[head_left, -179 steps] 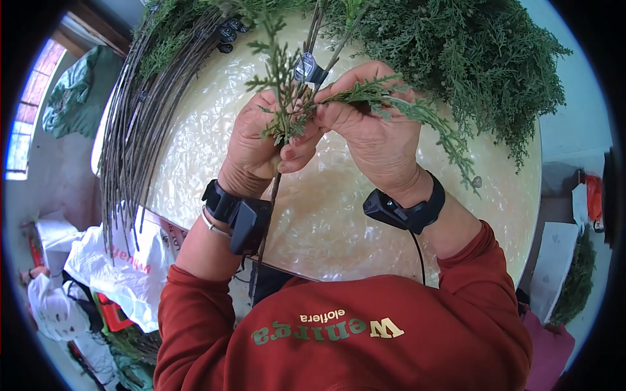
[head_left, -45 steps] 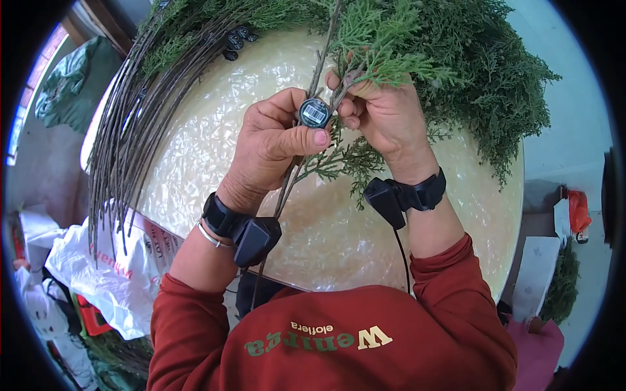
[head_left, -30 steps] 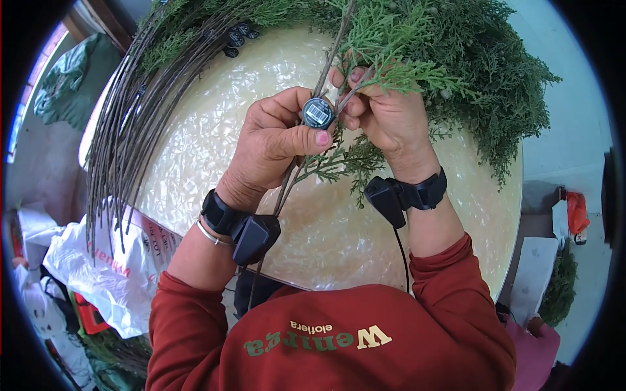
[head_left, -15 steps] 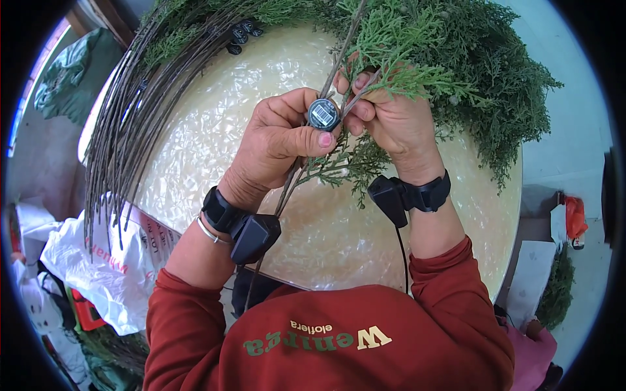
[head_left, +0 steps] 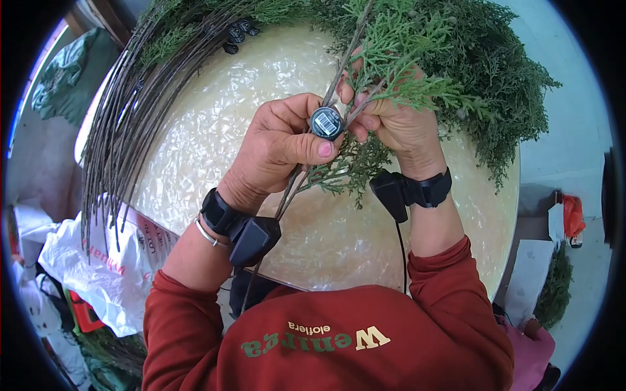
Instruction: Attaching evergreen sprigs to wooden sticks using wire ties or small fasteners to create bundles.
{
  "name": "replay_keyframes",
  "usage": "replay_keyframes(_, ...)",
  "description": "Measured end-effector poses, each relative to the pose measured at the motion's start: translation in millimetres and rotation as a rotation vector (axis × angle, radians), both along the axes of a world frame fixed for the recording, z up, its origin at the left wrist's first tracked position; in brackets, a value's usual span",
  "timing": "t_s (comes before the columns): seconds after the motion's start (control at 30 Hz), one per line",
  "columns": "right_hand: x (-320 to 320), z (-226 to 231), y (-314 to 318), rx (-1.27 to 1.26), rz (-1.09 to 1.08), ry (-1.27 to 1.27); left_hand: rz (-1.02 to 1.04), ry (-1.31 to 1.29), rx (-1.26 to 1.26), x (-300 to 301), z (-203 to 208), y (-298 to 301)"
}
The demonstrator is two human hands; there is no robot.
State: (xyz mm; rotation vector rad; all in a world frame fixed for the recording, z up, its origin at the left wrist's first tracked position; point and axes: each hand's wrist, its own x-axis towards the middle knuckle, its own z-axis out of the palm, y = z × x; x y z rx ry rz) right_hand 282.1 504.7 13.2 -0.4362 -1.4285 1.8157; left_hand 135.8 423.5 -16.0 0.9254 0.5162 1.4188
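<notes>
In the head view, a cream, pearly, rounded surface [head_left: 215,124] lies before the person. On its left, a long bundle of bare brown stems [head_left: 120,143] overhangs the edge, with small round black tags [head_left: 236,34] by its upper end. A large heap of dark green conifer foliage [head_left: 505,85] fills the upper right, behind the working hand. A crumpled white plastic bag [head_left: 91,260] is below the stems, off the surface.

The left grip [head_left: 283,140] is closed, thumb over fingers, on the thin brown branch [head_left: 287,194] and a round black tag with a pale label [head_left: 327,124]. The branch slants up above the middle of the surface. The right grip [head_left: 355,101] is narrow, its bent fingers against a forking twig with bright green needles [head_left: 417,85]; needles partly cover them, so I cannot tell whether they are closed on it.
</notes>
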Motion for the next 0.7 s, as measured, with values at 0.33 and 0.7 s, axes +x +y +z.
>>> replay_keyframes(0.33,4,5,5,0.407,-0.127,-0.219,-0.092,-0.054,0.052,-7,-11,2)
replay_keyframes(0.7,3,2,0,0.193,-0.09,-0.186,-0.073,-0.073,0.046,-7,-8,0)
